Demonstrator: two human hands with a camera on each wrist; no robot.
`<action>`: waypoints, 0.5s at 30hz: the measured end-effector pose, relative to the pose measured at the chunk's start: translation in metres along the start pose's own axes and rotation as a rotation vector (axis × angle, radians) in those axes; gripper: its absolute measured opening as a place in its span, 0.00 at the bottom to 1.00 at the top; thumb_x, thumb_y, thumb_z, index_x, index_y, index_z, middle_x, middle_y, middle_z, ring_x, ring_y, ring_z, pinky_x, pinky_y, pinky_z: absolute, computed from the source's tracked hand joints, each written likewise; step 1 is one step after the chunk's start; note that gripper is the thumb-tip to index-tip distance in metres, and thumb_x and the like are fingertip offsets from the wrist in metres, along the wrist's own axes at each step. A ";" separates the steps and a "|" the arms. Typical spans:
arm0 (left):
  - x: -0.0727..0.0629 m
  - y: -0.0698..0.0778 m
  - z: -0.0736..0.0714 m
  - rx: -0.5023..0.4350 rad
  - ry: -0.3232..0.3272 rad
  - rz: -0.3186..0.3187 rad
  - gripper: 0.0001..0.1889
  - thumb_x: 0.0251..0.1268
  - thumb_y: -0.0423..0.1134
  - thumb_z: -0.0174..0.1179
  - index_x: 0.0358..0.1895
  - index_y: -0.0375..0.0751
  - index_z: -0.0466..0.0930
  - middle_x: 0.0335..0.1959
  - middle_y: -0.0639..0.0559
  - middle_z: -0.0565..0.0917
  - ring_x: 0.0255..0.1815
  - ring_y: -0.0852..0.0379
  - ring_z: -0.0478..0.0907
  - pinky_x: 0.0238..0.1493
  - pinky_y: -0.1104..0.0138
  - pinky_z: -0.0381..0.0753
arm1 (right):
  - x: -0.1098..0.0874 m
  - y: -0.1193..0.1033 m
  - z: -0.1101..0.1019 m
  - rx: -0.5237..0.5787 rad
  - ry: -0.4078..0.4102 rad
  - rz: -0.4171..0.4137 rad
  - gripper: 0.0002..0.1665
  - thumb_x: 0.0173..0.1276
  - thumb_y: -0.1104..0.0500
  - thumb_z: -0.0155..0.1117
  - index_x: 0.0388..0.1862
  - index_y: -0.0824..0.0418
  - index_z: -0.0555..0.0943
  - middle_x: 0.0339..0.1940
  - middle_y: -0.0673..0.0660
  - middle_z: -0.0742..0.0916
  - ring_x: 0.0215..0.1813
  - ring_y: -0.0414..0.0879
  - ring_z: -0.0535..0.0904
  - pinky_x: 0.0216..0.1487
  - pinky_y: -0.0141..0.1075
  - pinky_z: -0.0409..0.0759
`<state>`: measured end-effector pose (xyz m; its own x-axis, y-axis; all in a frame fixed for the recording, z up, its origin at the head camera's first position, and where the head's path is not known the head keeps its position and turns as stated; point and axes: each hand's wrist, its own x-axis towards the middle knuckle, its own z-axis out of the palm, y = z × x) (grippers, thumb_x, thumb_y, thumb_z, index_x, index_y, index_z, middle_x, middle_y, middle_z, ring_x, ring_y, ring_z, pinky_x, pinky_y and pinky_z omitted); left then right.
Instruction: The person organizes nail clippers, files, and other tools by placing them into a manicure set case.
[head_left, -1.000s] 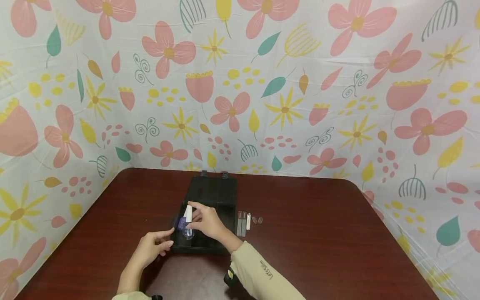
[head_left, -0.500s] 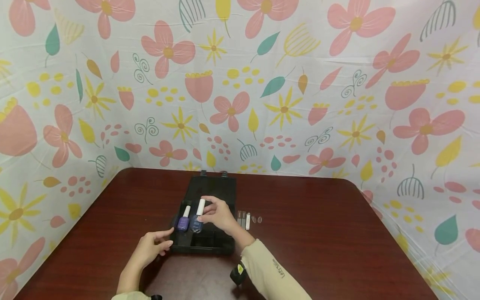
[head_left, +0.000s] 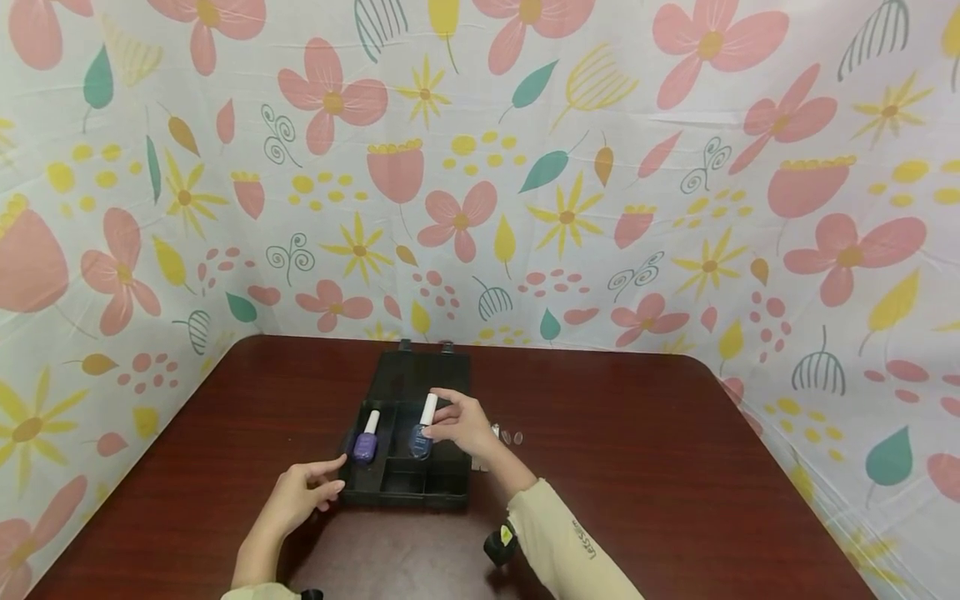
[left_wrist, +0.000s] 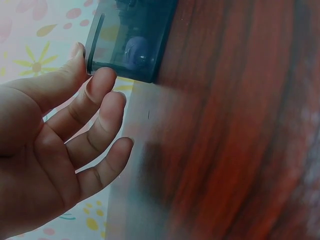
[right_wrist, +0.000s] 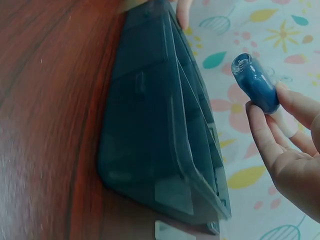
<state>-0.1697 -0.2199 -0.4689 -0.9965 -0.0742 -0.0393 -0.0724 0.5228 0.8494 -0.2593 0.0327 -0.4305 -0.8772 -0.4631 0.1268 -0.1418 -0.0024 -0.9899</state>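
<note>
My right hand (head_left: 463, 425) holds a small blue nail polish bottle (head_left: 422, 440) with a white cap, pinched between thumb and fingers, over the right-hand compartments of a black plastic case (head_left: 375, 499). The right wrist view shows the glass base of the blue bottle (right_wrist: 255, 84) tipped toward the camera, above the rim of the case (right_wrist: 135, 135). A purple nail polish bottle (head_left: 365, 447) with a white cap lies in the long left compartment. At the case's front left, my left hand (head_left: 303, 492) grips the corner between thumb and index finger, its other fingers loosely curled (left_wrist: 112, 112).
The case lid (head_left: 420, 375) is folded back, its latches near the floral curtain. Right of the case lie two clear oval pieces (head_left: 512, 437) and small flat tools, partly behind my right hand. A dark red wooden table (head_left: 615, 483) carries everything.
My right hand has carried the blue bottle rightward, from beside the purple bottle to over the right compartments. The left hand has stayed at the case corner.
</note>
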 end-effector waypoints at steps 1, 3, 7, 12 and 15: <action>0.000 0.000 0.000 0.000 -0.001 -0.001 0.20 0.53 0.30 0.61 0.53 0.38 0.76 0.19 0.52 0.78 0.18 0.55 0.73 0.16 0.64 0.72 | -0.001 0.000 -0.003 -0.008 0.002 0.002 0.36 0.52 0.76 0.62 0.62 0.72 0.63 0.36 0.71 0.81 0.35 0.50 0.81 0.38 0.50 0.77; 0.000 0.001 0.000 0.000 -0.001 -0.002 0.20 0.54 0.31 0.61 0.53 0.38 0.76 0.19 0.52 0.78 0.18 0.55 0.74 0.16 0.64 0.72 | -0.003 -0.001 -0.008 -0.017 0.005 0.003 0.36 0.52 0.76 0.62 0.62 0.72 0.63 0.36 0.71 0.81 0.35 0.49 0.81 0.38 0.49 0.77; 0.000 0.001 -0.001 0.004 -0.002 0.000 0.20 0.54 0.31 0.61 0.53 0.38 0.76 0.19 0.52 0.78 0.18 0.55 0.74 0.16 0.64 0.72 | -0.007 -0.001 -0.019 -0.037 0.025 0.006 0.36 0.52 0.76 0.62 0.62 0.72 0.63 0.35 0.70 0.81 0.33 0.47 0.81 0.37 0.49 0.77; 0.000 0.000 -0.001 0.003 -0.004 0.001 0.20 0.54 0.31 0.61 0.54 0.37 0.76 0.19 0.51 0.78 0.18 0.55 0.74 0.16 0.64 0.72 | -0.011 0.001 -0.031 -0.055 0.038 0.013 0.36 0.52 0.77 0.62 0.61 0.73 0.63 0.34 0.70 0.81 0.32 0.47 0.81 0.38 0.52 0.76; 0.000 0.000 -0.001 0.000 -0.006 0.001 0.21 0.54 0.31 0.61 0.54 0.38 0.76 0.19 0.52 0.78 0.18 0.55 0.74 0.16 0.64 0.72 | -0.012 0.002 -0.039 -0.073 0.039 0.005 0.36 0.52 0.77 0.62 0.61 0.74 0.63 0.34 0.71 0.81 0.32 0.48 0.81 0.37 0.52 0.76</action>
<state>-0.1700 -0.2207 -0.4688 -0.9968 -0.0687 -0.0415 -0.0714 0.5231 0.8493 -0.2665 0.0725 -0.4319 -0.8949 -0.4280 0.1261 -0.1695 0.0647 -0.9834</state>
